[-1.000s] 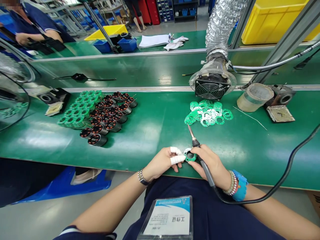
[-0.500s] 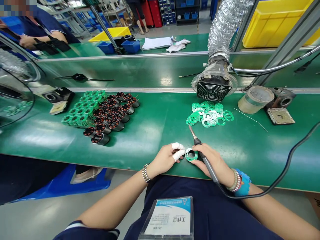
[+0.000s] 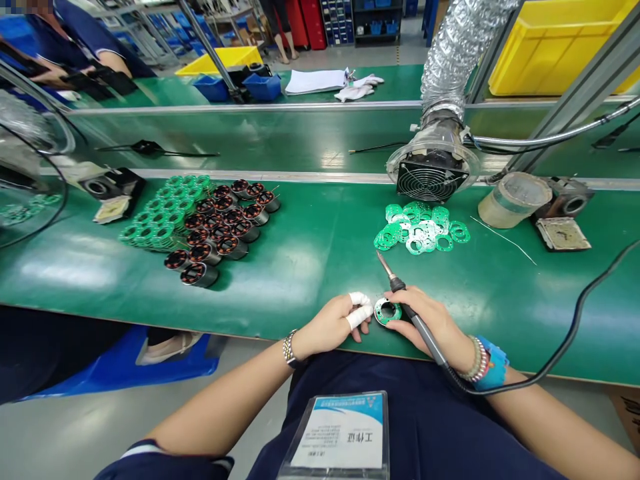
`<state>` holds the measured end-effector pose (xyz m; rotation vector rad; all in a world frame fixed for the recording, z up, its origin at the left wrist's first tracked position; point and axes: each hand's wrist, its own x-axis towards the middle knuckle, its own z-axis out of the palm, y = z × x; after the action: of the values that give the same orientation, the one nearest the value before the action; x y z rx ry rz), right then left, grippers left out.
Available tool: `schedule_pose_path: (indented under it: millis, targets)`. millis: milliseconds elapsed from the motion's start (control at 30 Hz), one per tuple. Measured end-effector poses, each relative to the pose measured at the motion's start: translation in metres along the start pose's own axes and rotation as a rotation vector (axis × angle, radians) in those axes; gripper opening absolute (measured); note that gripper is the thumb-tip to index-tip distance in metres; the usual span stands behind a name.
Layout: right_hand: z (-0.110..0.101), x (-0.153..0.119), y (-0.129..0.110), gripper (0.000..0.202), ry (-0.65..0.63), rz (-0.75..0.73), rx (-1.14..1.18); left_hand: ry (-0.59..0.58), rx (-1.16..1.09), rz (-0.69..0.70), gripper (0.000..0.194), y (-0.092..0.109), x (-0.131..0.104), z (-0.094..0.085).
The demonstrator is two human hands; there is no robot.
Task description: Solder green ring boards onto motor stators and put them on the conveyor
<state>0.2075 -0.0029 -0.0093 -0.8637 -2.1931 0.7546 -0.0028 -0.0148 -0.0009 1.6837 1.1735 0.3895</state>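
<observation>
A soldering iron (image 3: 423, 328) lies across my right hand (image 3: 431, 320), its tip pointing up and left. The thumb and fingers of that same hand grip the edge of a round part with a green ring board (image 3: 387, 311) on top. My left hand (image 3: 336, 321), with white wraps on two fingers, is closed just left of the part; whether it pinches anything is too small to tell. Beyond the iron's tip lies a loose pile of green ring boards (image 3: 423, 230). Motor stators with copper windings (image 3: 231, 217) stand at the left beside stacked green boards (image 3: 167, 210).
A fume fan (image 3: 430, 179) on a foil duct hangs behind the pile. To its right are a round tub (image 3: 515, 200), a soldering stand (image 3: 565, 213) and a thin wire. The iron's black cable (image 3: 575, 327) loops at the right. A co-worker stands at the far left.
The round part and both hands have shifted slightly right in the view. My left fingertips are curled more and sit slightly away from the part, which appears turned a little.
</observation>
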Motion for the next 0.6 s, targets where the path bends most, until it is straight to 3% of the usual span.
schedule_pose_path:
  millis: [200,333,400,467,600]
  targets:
    - [0.0,-0.001,0.0,0.028,-0.006,0.006,0.022,0.244,0.81,0.44,0.02,-0.011,-0.007,-0.008]
    - [0.0,-0.001,-0.001,0.026,-0.006,0.0,0.026,0.217,0.958,0.576,0.018,-0.011,-0.007,-0.012]
    - [0.001,0.0,0.0,0.026,-0.007,-0.007,0.026,0.199,0.821,0.519,0.018,-0.006,-0.002,-0.011]
    - [0.001,0.0,0.0,0.026,-0.006,-0.012,0.021,0.177,0.514,0.362,0.018,0.0,0.004,-0.008]
    - [0.001,0.001,-0.002,0.025,-0.007,-0.02,0.004,0.05,-0.319,-0.192,0.019,0.008,0.015,0.002]
